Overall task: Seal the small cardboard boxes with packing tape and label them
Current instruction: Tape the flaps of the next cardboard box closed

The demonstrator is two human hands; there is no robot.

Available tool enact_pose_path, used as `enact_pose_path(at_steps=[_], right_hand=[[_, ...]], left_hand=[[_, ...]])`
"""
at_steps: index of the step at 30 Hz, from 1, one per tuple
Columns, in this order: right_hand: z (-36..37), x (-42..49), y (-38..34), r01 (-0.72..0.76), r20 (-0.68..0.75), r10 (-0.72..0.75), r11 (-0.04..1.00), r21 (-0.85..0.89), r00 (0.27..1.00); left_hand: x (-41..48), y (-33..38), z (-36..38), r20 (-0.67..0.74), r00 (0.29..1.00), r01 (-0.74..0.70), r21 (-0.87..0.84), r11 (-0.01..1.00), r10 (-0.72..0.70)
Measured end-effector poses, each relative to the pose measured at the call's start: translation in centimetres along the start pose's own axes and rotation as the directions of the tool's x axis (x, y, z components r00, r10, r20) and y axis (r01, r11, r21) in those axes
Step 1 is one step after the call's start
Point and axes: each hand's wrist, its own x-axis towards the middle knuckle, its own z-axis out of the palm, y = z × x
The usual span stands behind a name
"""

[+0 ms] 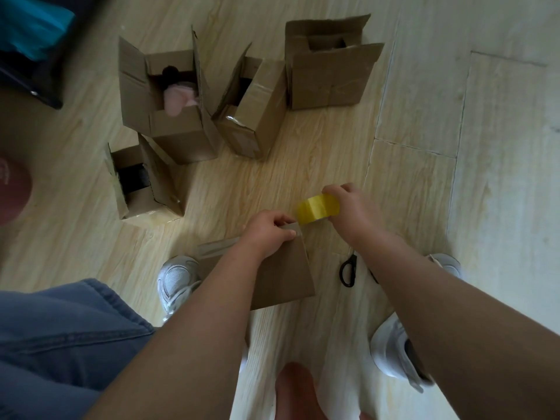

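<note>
A closed cardboard box (285,274) stands on the wooden floor between my feet. My left hand (268,230) pinches the taped flap at the box's far top edge. My right hand (351,207) grips a yellow roll of packing tape (316,208) just beyond that edge, with a strip running from the roll to the box. Several open cardboard boxes stand farther off: one with pink cloth inside (178,131), one lying tilted (257,116), one at the back right (330,74) and one at the left (145,189).
Black-handled scissors (348,269) lie on the floor right of the box, partly under my right forearm. White sneakers (174,280) flank the box. A dark object with teal fabric (33,40) sits at the top left.
</note>
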Motion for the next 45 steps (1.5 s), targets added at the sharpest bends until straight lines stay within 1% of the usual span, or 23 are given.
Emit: enact_pose_path(at_steps=[2,4,6,7,10,13,15,20,24,26,29,32,35,38,42,45], right_hand=[[-0.3,-0.9,0.0,-0.009,-0.048,0.011,0.999,0.046,0.999],[-0.8,-2.1,0.0,-0.004,-0.112,0.013,0.996,0.088,0.994],[-1.3,-3.2,-0.1,0.018,-0.163,0.002,0.993,0.120,0.987],[-1.6,-3.8,-0.1,0.029,-0.187,-0.004,0.991,0.131,0.982],[-2.2,-5.4,-0.3,0.028,-0.230,0.005,0.990,0.138,0.973],[-2.8,-6.5,-0.7,0.031,-0.229,0.001,0.990,0.138,0.973],[-2.9,-6.9,-1.0,0.036,-0.239,-0.003,0.990,0.135,0.971],[-2.7,-7.9,-1.7,0.014,-0.265,0.019,0.992,0.123,0.964],[-2.7,-8.1,-1.7,0.022,-0.294,0.018,0.991,0.134,0.956],[-2.6,-7.9,-1.8,0.040,-0.300,0.002,0.990,0.134,0.954],[-2.4,-7.7,-1.8,0.054,-0.304,-0.007,0.988,0.145,0.952],[-2.2,-7.5,-1.6,0.065,-0.299,-0.020,0.988,0.141,0.954],[-1.9,-7.5,-1.4,0.066,-0.295,-0.024,0.989,0.135,0.955],[-1.8,-7.6,-1.4,0.076,-0.288,-0.033,0.988,0.138,0.957],[-2.1,-7.4,-1.3,0.169,-0.257,-0.141,0.981,0.091,0.956],[-2.4,-7.7,-1.4,0.150,-0.169,-0.127,0.981,0.127,0.977]], left_hand=[[-0.2,0.4,-0.1,-0.017,0.999,0.039,-0.071,0.997,-0.040],[-0.6,1.0,-0.2,-0.030,0.998,0.052,-0.207,0.977,-0.059],[-1.2,2.1,-0.4,-0.078,0.995,0.035,-0.350,0.936,-0.066],[-1.5,2.6,-0.5,-0.120,0.990,0.017,-0.389,0.921,-0.069],[-2.4,4.1,-0.1,-0.214,0.976,-0.058,-0.456,0.888,-0.046],[-3.3,5.0,0.5,-0.224,0.974,-0.089,-0.484,0.870,-0.025],[-3.9,5.2,1.0,-0.225,0.974,-0.087,-0.470,0.879,-0.024],[-4.7,5.7,1.7,-0.369,0.926,-0.094,-0.414,0.905,-0.073],[-4.8,6.1,1.7,-0.381,0.919,-0.076,-0.425,0.902,-0.102],[-4.8,6.1,1.5,-0.415,0.903,-0.090,-0.434,0.896,-0.111],[-4.9,6.1,1.4,-0.455,0.888,-0.124,-0.365,0.923,-0.060],[-5.1,6.2,1.3,-0.461,0.888,-0.145,-0.266,0.953,0.006],[-5.1,6.4,1.3,-0.456,0.887,-0.128,-0.088,0.988,0.074],[-5.0,6.6,1.5,-0.453,0.880,-0.123,0.071,0.990,0.142],[-5.1,6.6,1.4,-0.435,0.881,-0.144,0.123,0.982,0.184],[-5.2,6.7,1.2,-0.364,0.906,-0.183,0.124,0.975,0.217]])
